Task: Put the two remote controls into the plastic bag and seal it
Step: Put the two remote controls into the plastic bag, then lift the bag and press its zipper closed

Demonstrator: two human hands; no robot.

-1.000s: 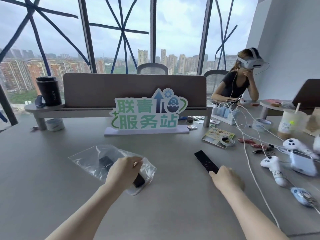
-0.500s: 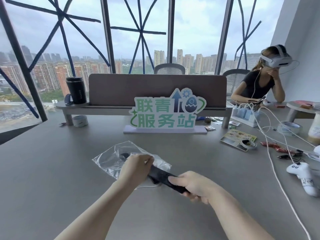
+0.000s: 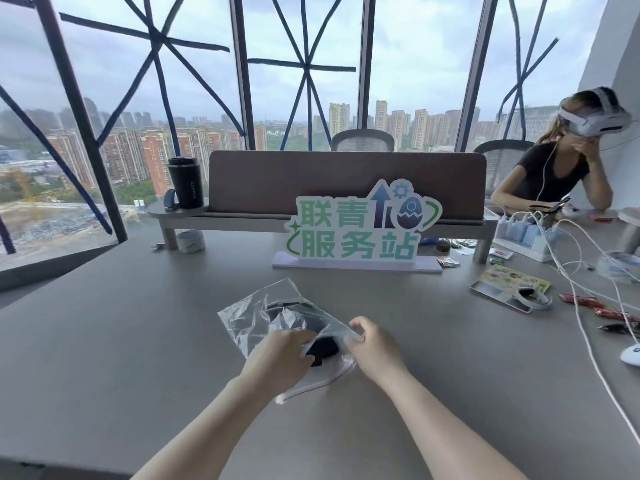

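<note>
A clear plastic bag (image 3: 249, 315) lies crumpled on the grey table (image 3: 104, 341) in front of me. Dark remote controls (image 3: 323, 348) show through the plastic, inside the bag; I cannot separate the two shapes clearly. My left hand (image 3: 277, 355) presses on the near edge of the bag over the dark ends of the remotes. My right hand (image 3: 372, 344) pinches the bag's right-hand edge at its mouth. The mouth of the bag is bunched between both hands.
A green-lettered sign (image 3: 360, 230) stands behind the bag. A black tumbler (image 3: 185, 181) sits on a shelf at the back left, a tape roll (image 3: 190, 241) below it. White cables (image 3: 588, 323), a card (image 3: 509, 285) and a white controller (image 3: 632, 353) lie at right. A person with a headset (image 3: 561, 161) sits far right.
My right hand picked up the second remote from the table and pushed it into the bag. It has let go of the remote and now grips the bag's edge. My view shifted left.
</note>
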